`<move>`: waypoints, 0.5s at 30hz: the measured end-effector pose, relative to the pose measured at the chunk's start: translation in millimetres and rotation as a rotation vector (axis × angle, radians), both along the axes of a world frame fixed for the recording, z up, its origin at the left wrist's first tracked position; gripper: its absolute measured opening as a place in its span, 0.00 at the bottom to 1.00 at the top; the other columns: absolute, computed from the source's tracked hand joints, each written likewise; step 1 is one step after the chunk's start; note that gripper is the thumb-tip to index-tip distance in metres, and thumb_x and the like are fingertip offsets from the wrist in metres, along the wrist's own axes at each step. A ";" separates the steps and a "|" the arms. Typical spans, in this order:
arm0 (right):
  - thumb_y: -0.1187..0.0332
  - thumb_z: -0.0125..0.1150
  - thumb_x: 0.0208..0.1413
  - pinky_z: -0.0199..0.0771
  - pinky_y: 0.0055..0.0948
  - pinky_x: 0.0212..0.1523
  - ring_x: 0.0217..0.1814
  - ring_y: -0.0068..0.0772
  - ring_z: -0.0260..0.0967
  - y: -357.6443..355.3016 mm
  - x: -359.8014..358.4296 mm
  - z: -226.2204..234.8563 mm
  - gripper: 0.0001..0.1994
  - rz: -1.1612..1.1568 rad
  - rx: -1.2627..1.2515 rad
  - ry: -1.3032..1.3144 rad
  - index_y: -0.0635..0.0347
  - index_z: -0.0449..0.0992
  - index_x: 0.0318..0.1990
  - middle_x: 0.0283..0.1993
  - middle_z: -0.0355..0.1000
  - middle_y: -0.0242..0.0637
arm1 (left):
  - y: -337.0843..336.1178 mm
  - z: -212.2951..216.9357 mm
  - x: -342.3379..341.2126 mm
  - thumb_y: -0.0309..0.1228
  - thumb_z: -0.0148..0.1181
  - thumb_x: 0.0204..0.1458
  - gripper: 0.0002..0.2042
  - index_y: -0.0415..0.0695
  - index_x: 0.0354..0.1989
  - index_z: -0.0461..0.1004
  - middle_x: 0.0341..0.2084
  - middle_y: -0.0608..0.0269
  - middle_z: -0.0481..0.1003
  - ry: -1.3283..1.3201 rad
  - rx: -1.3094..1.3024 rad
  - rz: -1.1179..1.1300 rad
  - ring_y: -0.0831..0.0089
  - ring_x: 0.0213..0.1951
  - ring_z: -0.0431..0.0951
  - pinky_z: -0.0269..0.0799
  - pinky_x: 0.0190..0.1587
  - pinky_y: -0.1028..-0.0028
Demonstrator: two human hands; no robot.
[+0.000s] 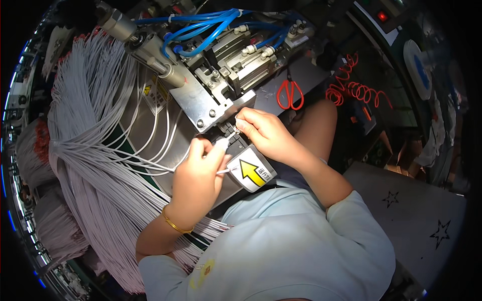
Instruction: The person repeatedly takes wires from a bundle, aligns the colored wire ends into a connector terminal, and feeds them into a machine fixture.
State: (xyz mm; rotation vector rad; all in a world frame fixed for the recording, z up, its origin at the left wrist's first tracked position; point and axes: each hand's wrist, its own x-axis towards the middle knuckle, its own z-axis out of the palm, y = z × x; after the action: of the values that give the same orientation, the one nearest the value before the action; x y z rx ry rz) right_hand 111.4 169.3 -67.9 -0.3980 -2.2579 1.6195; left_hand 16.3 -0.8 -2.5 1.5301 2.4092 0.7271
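My left hand [197, 173] is closed at the front of a metal press-like machine [196, 103], gripping a white wire [227, 171] whose end runs toward the machine's dark fixture [238, 144]. A white covering shows on its fingertips. Opposite it, my right hand [266, 134] pinches at the fixture beside the machine's metal block. What its fingertips hold is too small and covered to name. Right below both hands sits a white plate with a yellow arrow [249, 171].
To the left lies a large bundle of white wires [90, 145], some strands reaching toward my left hand. Blue air tubes [201, 47] loop over the machine. Red-handled scissors [290, 91] rest beyond my right hand, near a coiled red hose [346, 93].
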 end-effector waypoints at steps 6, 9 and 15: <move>0.66 0.52 0.62 0.68 0.38 0.34 0.33 0.47 0.70 0.6 0.2 -6.0 0.10 0.000 0.061 0.035 0.65 0.70 0.34 0.29 0.71 0.47 | 6.2 -4.8 2.2 0.38 0.63 0.52 0.10 0.46 0.35 0.75 0.27 0.60 0.66 0.172 -0.108 -0.138 0.64 0.22 0.73 0.69 0.22 0.68; 0.67 0.51 0.62 0.68 0.36 0.33 0.31 0.43 0.70 -5.0 2.1 -14.5 0.10 -0.008 -0.159 -0.003 0.66 0.69 0.34 0.28 0.70 0.45 | 9.1 -3.1 0.3 0.38 0.64 0.51 0.11 0.45 0.36 0.76 0.26 0.61 0.67 0.176 -0.121 -0.152 0.65 0.22 0.72 0.68 0.23 0.69; 0.69 0.51 0.62 0.67 0.33 0.32 0.29 0.38 0.69 -5.2 2.4 -21.9 0.09 -0.030 -0.181 0.041 0.66 0.69 0.33 0.28 0.69 0.43 | 8.1 -17.0 -15.2 0.35 0.66 0.50 0.11 0.43 0.36 0.76 0.22 0.61 0.69 -0.121 0.186 -0.110 0.66 0.20 0.71 0.67 0.22 0.69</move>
State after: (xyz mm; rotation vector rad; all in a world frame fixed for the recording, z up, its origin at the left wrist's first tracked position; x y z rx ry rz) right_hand 113.8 164.1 -89.8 -0.4363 -2.0730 1.8060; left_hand 1.0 7.3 -19.5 1.6212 2.2040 1.0130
